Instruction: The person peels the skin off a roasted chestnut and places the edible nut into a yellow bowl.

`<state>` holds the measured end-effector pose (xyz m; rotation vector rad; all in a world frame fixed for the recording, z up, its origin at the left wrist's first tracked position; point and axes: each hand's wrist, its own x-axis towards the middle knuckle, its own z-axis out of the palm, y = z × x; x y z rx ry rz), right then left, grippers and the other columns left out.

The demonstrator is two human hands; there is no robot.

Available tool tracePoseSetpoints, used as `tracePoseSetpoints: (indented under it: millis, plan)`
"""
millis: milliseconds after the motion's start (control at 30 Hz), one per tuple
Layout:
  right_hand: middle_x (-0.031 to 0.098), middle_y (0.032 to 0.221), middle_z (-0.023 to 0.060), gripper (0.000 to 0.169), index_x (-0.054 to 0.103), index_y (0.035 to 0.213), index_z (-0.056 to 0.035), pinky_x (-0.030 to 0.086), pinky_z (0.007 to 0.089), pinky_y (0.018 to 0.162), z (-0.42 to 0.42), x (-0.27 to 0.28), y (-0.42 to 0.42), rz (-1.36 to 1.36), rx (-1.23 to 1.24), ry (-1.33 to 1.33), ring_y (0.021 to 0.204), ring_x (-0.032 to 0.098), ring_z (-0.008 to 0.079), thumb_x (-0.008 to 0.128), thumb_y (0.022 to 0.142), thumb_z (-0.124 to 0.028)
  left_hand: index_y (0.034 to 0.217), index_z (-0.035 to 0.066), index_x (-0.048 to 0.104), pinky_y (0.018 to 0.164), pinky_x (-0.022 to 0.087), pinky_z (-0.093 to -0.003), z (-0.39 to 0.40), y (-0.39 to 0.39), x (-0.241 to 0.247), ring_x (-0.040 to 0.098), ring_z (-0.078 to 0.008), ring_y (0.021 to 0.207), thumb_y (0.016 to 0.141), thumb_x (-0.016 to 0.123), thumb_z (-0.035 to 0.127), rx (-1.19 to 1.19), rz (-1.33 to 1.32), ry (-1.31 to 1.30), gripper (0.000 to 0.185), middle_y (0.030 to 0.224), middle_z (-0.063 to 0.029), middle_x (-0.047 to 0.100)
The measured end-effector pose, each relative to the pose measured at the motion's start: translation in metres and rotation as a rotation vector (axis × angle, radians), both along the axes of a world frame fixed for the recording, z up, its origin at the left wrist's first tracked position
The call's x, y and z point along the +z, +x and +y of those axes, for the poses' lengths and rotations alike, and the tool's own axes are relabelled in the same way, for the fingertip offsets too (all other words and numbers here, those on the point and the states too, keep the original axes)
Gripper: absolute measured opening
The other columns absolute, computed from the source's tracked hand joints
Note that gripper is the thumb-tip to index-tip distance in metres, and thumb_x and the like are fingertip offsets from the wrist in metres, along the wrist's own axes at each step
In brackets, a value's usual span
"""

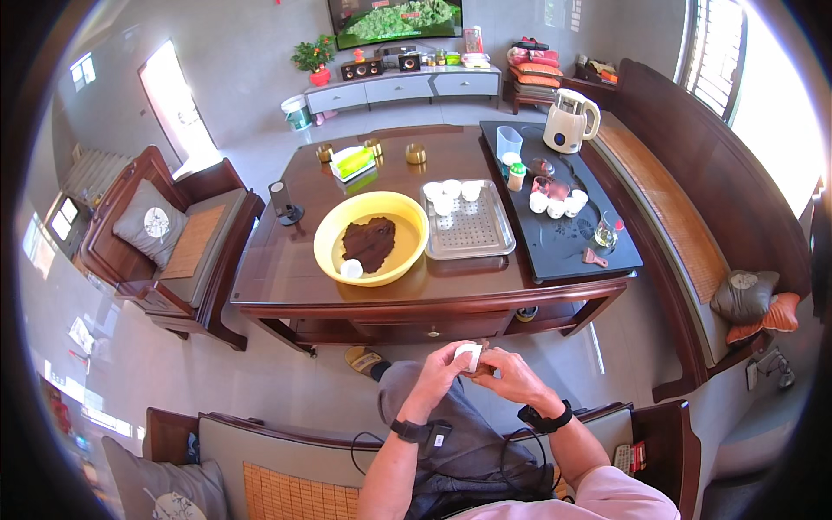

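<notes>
Above my lap, my left hand (444, 372) grips a small white cup (468, 357) by its side. A brown cloth (486, 365) is bunched in my right hand (513, 377), pressed against the cup; the fingers partly hide it. On the table before me stands a yellow plastic basin (326, 259). A dark brown cloth (369, 242) lies spread in it, with a white cup (351, 268) near its front edge. To the right, a perforated metal tray (469, 231) carries several small white cups (444, 204) in its far left part.
A black tea tray (552, 253) holds an electric kettle (571, 122), more white cups (556, 208), a glass (608, 231) and a brush (594, 257). A tissue pack (353, 162) and a black stand (284, 203) sit on the wooden table (273, 276). Wooden seats surround it.
</notes>
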<state>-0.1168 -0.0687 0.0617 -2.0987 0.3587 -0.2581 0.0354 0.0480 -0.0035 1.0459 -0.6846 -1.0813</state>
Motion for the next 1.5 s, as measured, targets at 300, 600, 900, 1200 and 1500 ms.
tracePoseSetpoints:
  millis: [300,600,900,1200,1500]
  plan:
    - [0.066,0.099,0.0168,0.014,0.064,0.098,0.0005,0.053,0.0381,0.072,-0.002,-0.008,-0.003,-0.048,-0.292,-0.339,0.082,0.068,0.0300,0.069,0.085,-0.003,0.120,0.001,0.064,0.076,0.052,-0.0261,0.000,0.002,0.003,0.066,-0.0141,0.082,0.105,0.056,0.033,0.149,0.266,-0.021,0.036,0.098,-0.0052,0.069]
    - [0.069,0.102,0.0175,0.024,0.063,0.112,-0.0013,0.055,0.0381,0.076,0.006,-0.005,0.008,-0.348,-0.341,-0.175,0.089,0.069,0.0317,0.064,0.088,0.002,0.118,0.002,0.064,0.071,0.053,-0.0272,-0.002,0.006,-0.002,0.066,-0.0154,0.081,0.106,0.052,0.037,0.093,0.318,0.011,0.039,0.097,-0.0058,0.069]
    - [0.066,0.105,0.0200,0.019,0.060,0.109,-0.0017,0.053,0.0472,0.077,0.018,-0.002,0.010,-0.029,-0.059,-0.271,0.095,0.064,0.0425,0.061,0.090,-0.006,0.124,0.004,0.063,0.077,0.054,-0.0305,0.000,0.012,-0.016,0.065,-0.0152,0.090,0.107,0.049,0.040,0.030,0.317,0.031,0.042,0.108,-0.0059,0.069]
    - [0.071,0.087,0.0136,0.021,0.065,0.106,0.0002,0.053,0.0342,0.071,-0.002,0.008,0.005,0.055,-0.026,0.195,0.077,0.067,0.0224,0.073,0.088,-0.008,0.128,0.001,0.060,0.082,0.051,-0.0256,0.005,0.000,0.002,0.059,-0.0095,0.094,0.101,0.064,0.031,0.022,0.018,0.008,0.041,0.108,-0.0026,0.065]
    - [0.068,0.095,0.0028,0.012,0.068,0.101,-0.0014,0.052,0.0286,0.066,-0.005,-0.013,0.004,-0.177,-0.132,0.829,0.076,0.062,0.0113,0.072,0.091,-0.006,0.132,0.001,0.057,0.093,0.051,-0.0292,0.006,-0.003,0.006,0.061,-0.0138,0.108,0.103,0.061,0.027,0.056,-0.002,-0.041,0.040,0.120,-0.0040,0.064]
